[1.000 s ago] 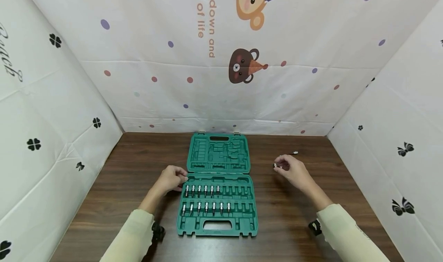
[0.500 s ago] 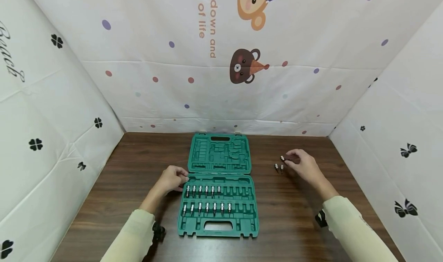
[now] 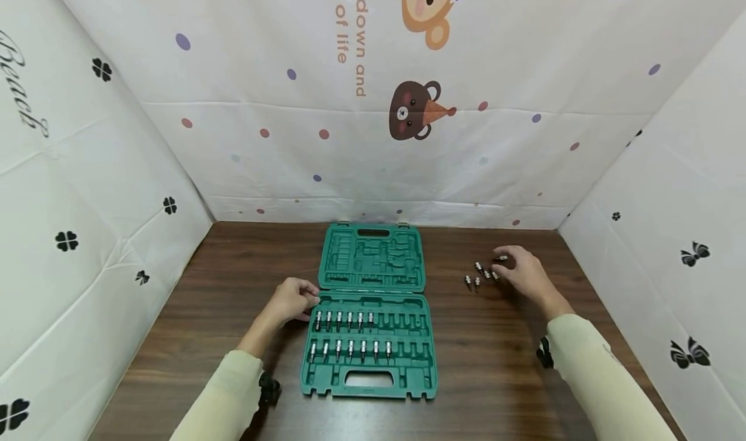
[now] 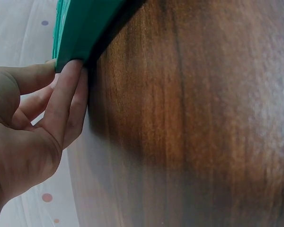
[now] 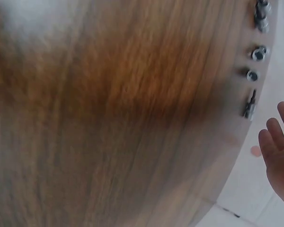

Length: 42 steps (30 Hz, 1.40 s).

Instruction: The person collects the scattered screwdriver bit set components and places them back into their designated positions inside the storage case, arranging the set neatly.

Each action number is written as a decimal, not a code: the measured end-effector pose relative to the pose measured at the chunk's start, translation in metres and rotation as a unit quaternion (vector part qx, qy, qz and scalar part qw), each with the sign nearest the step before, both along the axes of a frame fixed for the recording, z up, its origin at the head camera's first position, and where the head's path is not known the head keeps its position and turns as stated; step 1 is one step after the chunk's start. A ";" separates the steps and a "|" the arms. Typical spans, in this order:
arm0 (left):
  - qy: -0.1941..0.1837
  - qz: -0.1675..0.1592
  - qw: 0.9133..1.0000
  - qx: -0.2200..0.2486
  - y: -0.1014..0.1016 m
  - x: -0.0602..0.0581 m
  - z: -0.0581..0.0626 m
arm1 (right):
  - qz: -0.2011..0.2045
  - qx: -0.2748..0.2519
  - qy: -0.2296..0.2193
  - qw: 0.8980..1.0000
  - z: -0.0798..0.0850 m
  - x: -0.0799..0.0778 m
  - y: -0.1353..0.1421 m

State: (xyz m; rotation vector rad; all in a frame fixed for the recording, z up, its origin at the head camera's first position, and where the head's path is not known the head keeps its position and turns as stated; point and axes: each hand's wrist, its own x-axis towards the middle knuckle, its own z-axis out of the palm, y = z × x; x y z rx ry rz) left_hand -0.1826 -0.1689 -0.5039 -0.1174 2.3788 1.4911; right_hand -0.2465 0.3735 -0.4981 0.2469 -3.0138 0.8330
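A green socket-bit case (image 3: 405, 387) lies open on the dark wooden table, its moulded lid (image 3: 372, 285) folded back. Two rows of silver-and-black bit sockets (image 3: 351, 348) fill the left and middle slots; slots at the right are bare. My left hand (image 3: 289, 302) grips the case's left edge near the hinge, thumb above and fingers below in the left wrist view, where the green edge (image 4: 80, 38) shows. At the right, my right hand (image 3: 522, 274) is beside several loose bit sockets (image 3: 477, 283). Its fingers are spread with nothing between them in the right wrist view.
One loose bit socket (image 3: 502, 258) lies farthest back, by the right fingertips. White printed sheets (image 3: 262, 169) rise behind the table (image 3: 233, 337) and along both sides. Black wrist straps (image 3: 269, 389) sit at both sleeves.
My right hand has moved right and slightly back, letting go of bit sockets. More of them now show spread on the table. The left hand still holds the case edge.
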 end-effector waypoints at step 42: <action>-0.003 0.000 1.000 -0.004 0.001 -0.002 -0.001 | -0.047 0.035 0.010 0.998 -0.028 -0.029 0.012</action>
